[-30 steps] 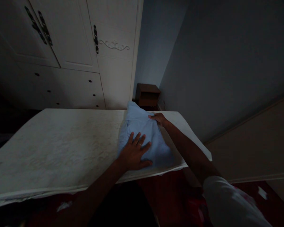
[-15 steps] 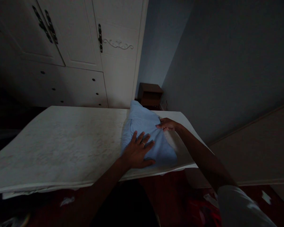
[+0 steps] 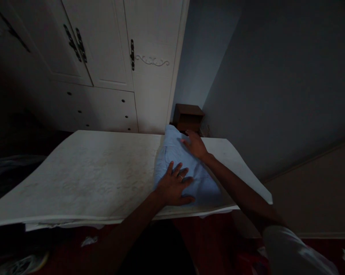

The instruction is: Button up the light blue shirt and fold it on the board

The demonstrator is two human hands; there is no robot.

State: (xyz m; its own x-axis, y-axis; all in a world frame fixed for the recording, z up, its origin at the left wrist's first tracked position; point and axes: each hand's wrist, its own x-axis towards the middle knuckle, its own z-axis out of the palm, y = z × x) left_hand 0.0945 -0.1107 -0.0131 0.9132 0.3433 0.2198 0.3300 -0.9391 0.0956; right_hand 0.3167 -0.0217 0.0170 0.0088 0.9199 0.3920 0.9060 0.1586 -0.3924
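Observation:
A folded light blue garment (image 3: 176,157) lies near the right end of a white board-like surface (image 3: 89,172). My left hand (image 3: 175,185) rests flat on the garment's near part, fingers spread, a ring on one finger. My right hand (image 3: 194,145) lies flat on the garment's far right part, fingers stretched out over the cloth. Neither hand grips anything.
A white wardrobe (image 3: 109,57) with dark handles and drawers stands behind the surface. A small brown bedside cabinet (image 3: 188,116) sits in the corner by the grey wall. Dark red floor or cloth (image 3: 207,236) with scattered items lies below. The room is dim.
My right hand moved from the garment's right edge back up onto its far part and flattened. My left hand stayed pressed on the near part. The view shifted slightly right.

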